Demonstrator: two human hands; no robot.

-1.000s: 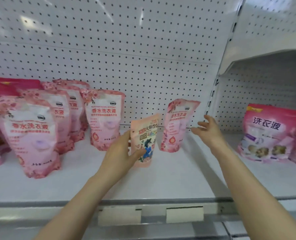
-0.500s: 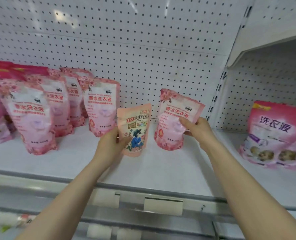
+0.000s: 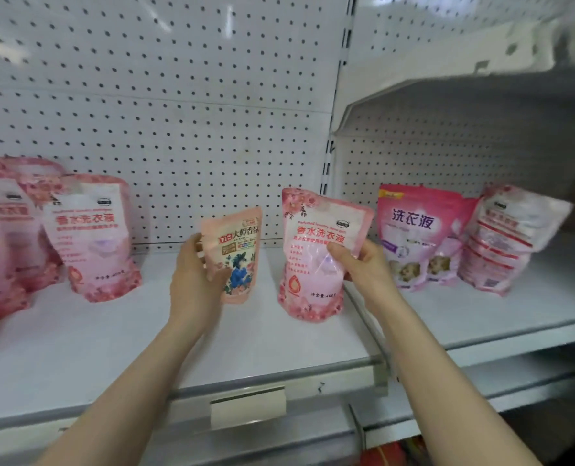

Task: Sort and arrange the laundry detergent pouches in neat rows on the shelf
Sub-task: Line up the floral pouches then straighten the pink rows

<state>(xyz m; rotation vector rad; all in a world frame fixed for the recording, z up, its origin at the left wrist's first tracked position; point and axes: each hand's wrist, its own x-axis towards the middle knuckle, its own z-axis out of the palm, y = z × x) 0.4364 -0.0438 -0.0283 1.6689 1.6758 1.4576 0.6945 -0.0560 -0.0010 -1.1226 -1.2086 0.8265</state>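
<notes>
Left hand gripped a peach pouch beside the pink pouch that the right hand clutched.

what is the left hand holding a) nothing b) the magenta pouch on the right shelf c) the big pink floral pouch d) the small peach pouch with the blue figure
d: the left hand grips the small peach pouch, while the right hand holds the larger pink floral pouch.
</notes>
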